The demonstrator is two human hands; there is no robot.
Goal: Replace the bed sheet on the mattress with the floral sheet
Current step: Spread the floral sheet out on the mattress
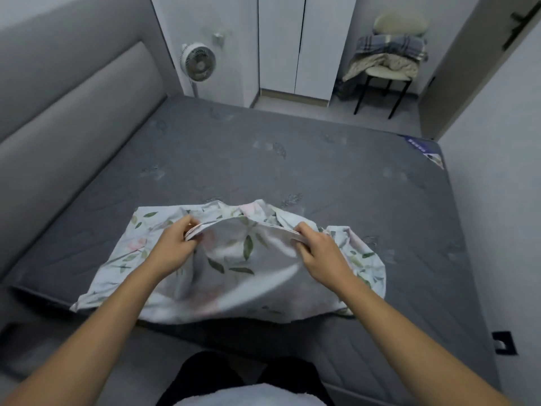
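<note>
Your bare dark grey quilted mattress fills most of the view, its long padded grey headboard running along your left and a pale wall hard against its right edge. The near edge lies just in front of your legs; the far edge gives onto a strip of floor before the white wardrobe doors. Beyond that far edge stand a white pedestal fan to the left and a black-legged chair heaped with plaid and cream cloth to the right.

The pale floral cotton sheet, printed with green leaves and pink blooms, lies bunched on the near part of the mattress, close to its near edge, with bare grey surface open on every other side. The heap's long axis runs left to right, parallel to that near edge.

Your left hand pinches a gathered hem of the sheet, fingers curled round it. Your right hand grips the same hem further right, lifting the fabric between them into a raised fold.
</note>
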